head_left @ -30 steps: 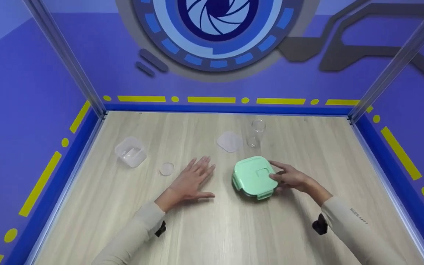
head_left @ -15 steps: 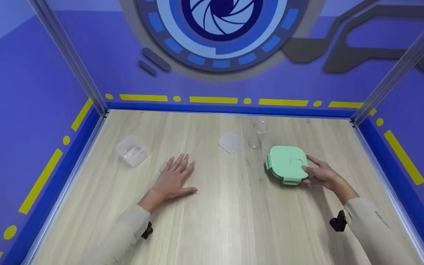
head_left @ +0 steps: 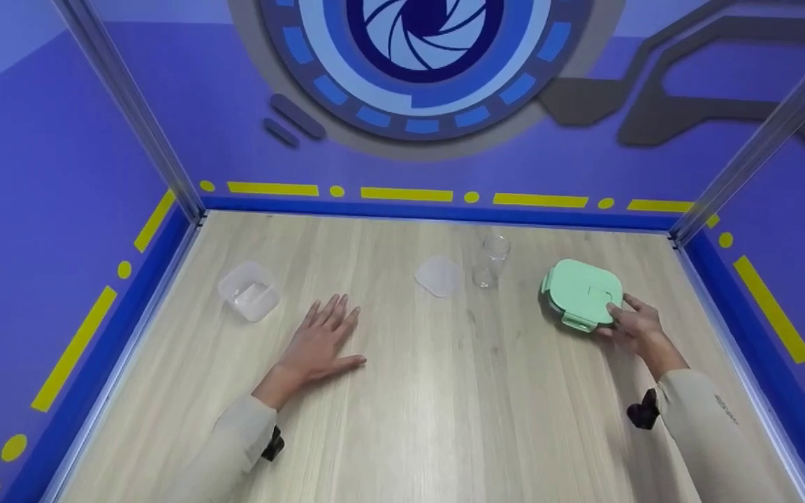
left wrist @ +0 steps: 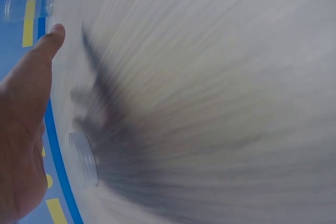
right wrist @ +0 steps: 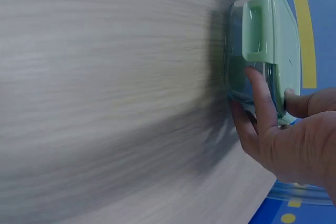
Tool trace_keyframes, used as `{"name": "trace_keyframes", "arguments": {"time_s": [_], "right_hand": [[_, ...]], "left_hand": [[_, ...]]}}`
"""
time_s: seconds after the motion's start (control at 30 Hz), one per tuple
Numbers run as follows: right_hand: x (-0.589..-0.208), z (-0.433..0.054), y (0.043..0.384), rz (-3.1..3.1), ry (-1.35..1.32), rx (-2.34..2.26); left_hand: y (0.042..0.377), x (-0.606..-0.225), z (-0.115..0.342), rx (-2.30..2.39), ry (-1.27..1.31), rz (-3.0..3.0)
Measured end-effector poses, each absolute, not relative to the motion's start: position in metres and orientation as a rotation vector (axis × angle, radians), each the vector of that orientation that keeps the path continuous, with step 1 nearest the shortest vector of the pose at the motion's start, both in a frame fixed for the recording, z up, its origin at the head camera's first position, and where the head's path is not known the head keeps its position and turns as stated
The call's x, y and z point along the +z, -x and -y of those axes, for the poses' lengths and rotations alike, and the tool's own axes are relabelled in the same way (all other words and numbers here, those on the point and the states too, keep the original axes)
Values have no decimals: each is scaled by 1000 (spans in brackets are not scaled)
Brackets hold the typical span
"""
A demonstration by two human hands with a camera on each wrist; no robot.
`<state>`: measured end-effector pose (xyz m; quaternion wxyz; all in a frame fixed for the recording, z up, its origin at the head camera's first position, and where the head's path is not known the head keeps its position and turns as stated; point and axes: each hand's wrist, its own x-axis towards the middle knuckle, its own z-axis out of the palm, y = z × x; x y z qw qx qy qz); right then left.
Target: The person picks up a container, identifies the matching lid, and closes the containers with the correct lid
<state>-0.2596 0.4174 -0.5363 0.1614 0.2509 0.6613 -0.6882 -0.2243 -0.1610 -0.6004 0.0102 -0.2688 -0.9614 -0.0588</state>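
Note:
My right hand [head_left: 634,327] grips the near right corner of a glass food container with a light green clip lid [head_left: 583,288]. Its thumb lies on the lid and other fingers are against the glass side, as the right wrist view shows on the container [right wrist: 249,77]. Whether its base touches the table cannot be told. My left hand [head_left: 315,346] is spread palm down, fingers straight, holding nothing. Below it, a small round clear lid [left wrist: 84,158] lies on the table in the left wrist view; the hand hides it from the head view.
A clear square plastic tub [head_left: 249,292] stands at the left. Toward the back lie a translucent, rounded-square lid [head_left: 437,276] and an upright clear glass [head_left: 491,262]. Blue walls with metal corner posts enclose the wooden table [head_left: 430,419] at the back and sides.
My right hand has carried the green-lidded container right and toward the back, past the glass. My left hand has moved left, over the small round lid, its fingers still spread.

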Motion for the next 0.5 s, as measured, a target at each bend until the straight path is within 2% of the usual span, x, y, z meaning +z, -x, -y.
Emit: {"name": "trace_keyframes", "arguments": {"time_s": [0.2,0.4,0.5], "right_hand": [[-536,-419,257,-1943,-749,-1922],[-530,-417,256,-2591,-504,-1196],[-524,-409,259,-2804,-372,-1016]], "left_hand": [[220,-602,163,-233,840,3003],[220,-600,168,-244,788,3014],[222,-597,171,-247,780,3024]]}}
